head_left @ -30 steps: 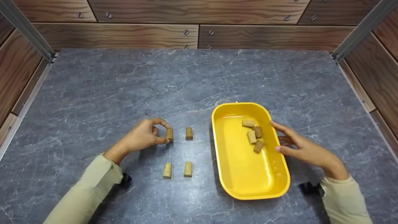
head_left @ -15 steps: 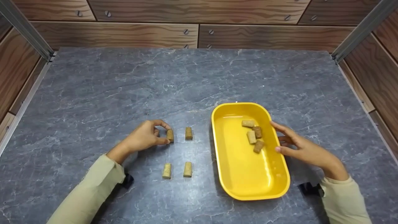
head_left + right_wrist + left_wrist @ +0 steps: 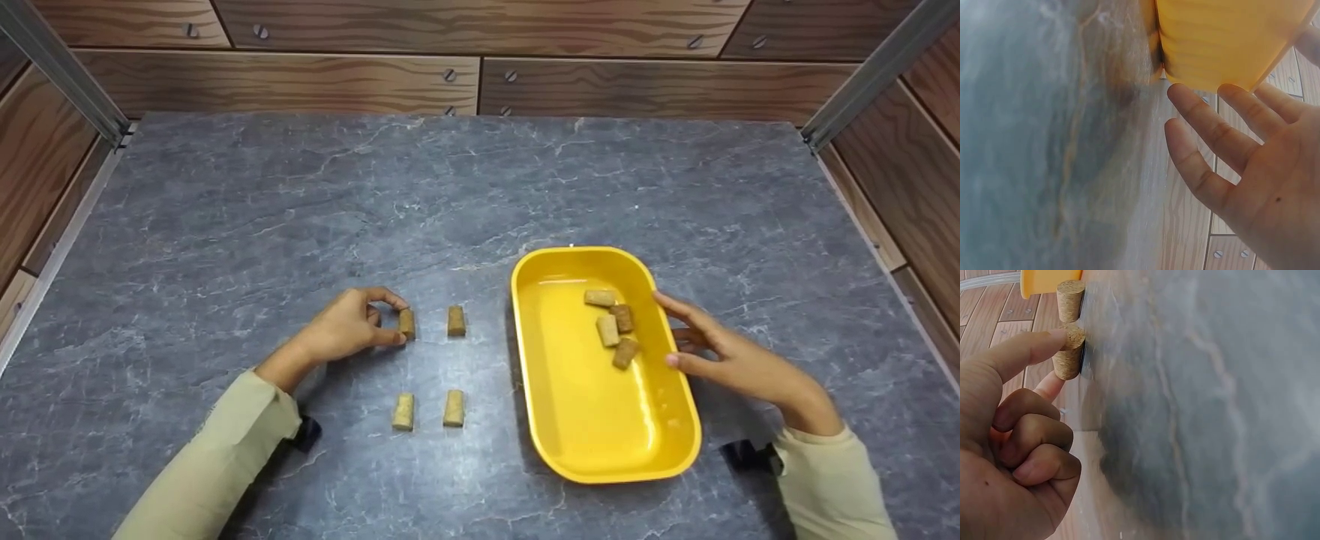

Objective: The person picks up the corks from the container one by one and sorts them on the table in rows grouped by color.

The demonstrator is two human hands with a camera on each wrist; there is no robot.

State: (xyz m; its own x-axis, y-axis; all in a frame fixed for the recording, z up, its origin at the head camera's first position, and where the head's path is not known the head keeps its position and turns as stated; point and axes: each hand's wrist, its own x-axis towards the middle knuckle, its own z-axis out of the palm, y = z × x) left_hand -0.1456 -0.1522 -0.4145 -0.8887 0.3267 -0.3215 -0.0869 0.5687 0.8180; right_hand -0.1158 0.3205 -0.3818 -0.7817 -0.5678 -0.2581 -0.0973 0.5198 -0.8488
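My left hand (image 3: 351,328) pinches a brown cork (image 3: 406,324) at its two ends, thumb on the near end and index finger on the far one. In the left wrist view, the pinched cork (image 3: 1067,363) lies on its side against the tabletop, while the other fingers curl into the palm. To its right lies a second brown cork (image 3: 456,321). Nearer to me are two paler corks, a left one (image 3: 403,412) and a right one (image 3: 454,409). My right hand (image 3: 739,365) rests its loosely extended fingers against the right side of a yellow tray (image 3: 529,390).
Inside the tray lie several corks (image 3: 607,330), light and dark, towards its far right. The grey marbled table (image 3: 300,195) runs back to a wood-patterned wall (image 3: 285,82). Metal posts (image 3: 67,75) stand at the back corners.
My left hand and its cork have shifted slightly to the left over the last half second. The right hand, the tray and the other corks stay put.
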